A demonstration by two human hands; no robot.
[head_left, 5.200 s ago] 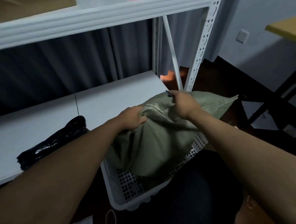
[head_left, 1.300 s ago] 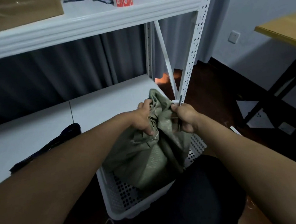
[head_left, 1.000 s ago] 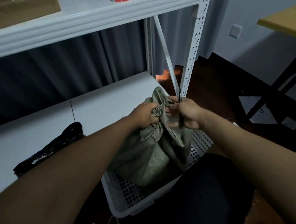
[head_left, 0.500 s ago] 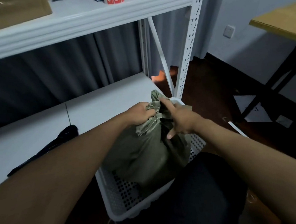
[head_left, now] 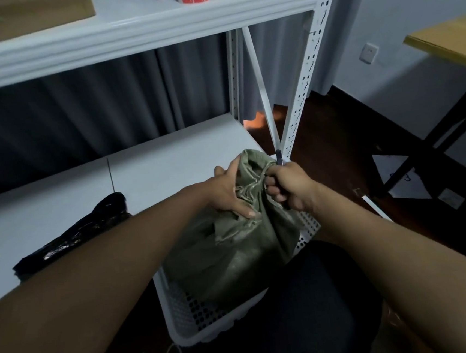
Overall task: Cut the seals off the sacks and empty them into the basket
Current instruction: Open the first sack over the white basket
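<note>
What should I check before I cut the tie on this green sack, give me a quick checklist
1. Sack sits over the white basket: ok.
2. Left hand holds the gathered neck steady: ok, its fingers are wrapped on the fabric below the tie.
3. Right hand has the cutter: ok, its fist is closed on the handle and the tip points up.
4. Blade is under the string tie: cannot tell, the fingers hide it.
5. Left fingers are out of the blade's path: cannot tell; they lie close to the tie.
6. Sack neck open: not ok, the neck is bunched and tied.
</note>
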